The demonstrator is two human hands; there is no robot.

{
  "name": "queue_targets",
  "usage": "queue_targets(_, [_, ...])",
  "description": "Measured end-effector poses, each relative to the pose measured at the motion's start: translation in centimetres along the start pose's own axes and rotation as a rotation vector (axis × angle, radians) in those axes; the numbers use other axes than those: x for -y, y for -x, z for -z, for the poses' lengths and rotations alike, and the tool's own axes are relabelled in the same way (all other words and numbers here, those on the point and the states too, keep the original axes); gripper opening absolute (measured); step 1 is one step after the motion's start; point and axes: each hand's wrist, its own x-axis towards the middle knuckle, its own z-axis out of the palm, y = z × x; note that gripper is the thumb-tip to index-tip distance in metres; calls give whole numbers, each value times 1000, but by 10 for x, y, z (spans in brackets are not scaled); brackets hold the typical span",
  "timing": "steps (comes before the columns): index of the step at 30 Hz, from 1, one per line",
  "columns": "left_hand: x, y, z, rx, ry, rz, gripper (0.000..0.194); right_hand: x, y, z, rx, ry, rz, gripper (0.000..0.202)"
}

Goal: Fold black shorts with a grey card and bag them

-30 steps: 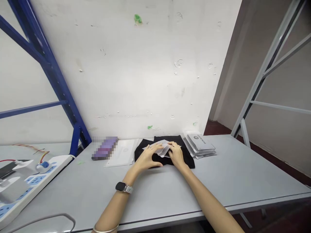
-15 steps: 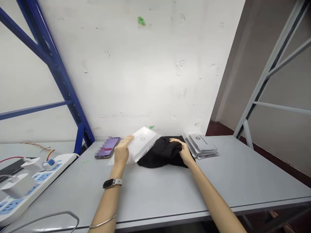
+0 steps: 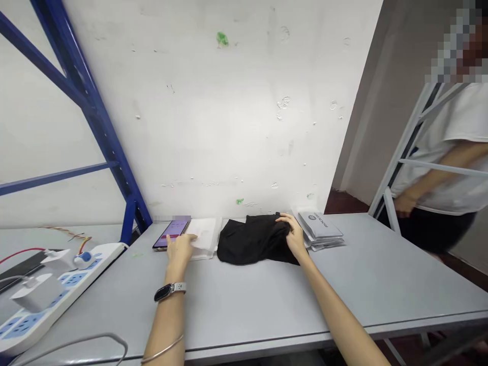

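Observation:
My left hand point(image 3: 180, 247) is low over the tabletop with thumb and forefinger apart, between a phone point(image 3: 174, 231) with a lit purple screen and a flat white packet point(image 3: 204, 236). Its thumb reaches over the packet's left edge, and the forefinger is by the phone's lower edge. A crumpled black cloth point(image 3: 244, 241) lies to the right of the packet. My right hand point(image 3: 295, 236) is closed on the cloth's right end, fingers over the top of a fold. Behind that hand stands a stack of grey-white printed packets point(image 3: 320, 229).
A power strip point(image 3: 76, 279) with plugged-in white chargers and cables runs along the left. Blue rack posts point(image 3: 95, 112) rise at the left, grey ones point(image 3: 404, 137) at the right. Beyond the right frame is a person in a white shirt point(image 3: 438, 173). A pale wall point(image 3: 229, 112) backs the table.
The white packet, lifted and tilted in my left hand before, now lies flat beside the phone, and that hand's fingers have parted. My right hand stays on the cloth. A person has appeared at right.

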Motion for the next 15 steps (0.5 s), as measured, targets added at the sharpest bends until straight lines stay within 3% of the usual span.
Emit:
queue_targets(4, [0,5,8,36,-9,39,60,14,7,-13,146,56,115,53])
queue_targets(6, [-10,7,12,5,8,-22,66,18,9,-19,197,47,144,61])
queue_targets(11, [-77,15,11,-121,273,-403,60,18,5,-12,223,45,133,51])
queue_targets(15, [-125,28,-6,-10,451,-640,42,2,-4,16,245,100,68,41])
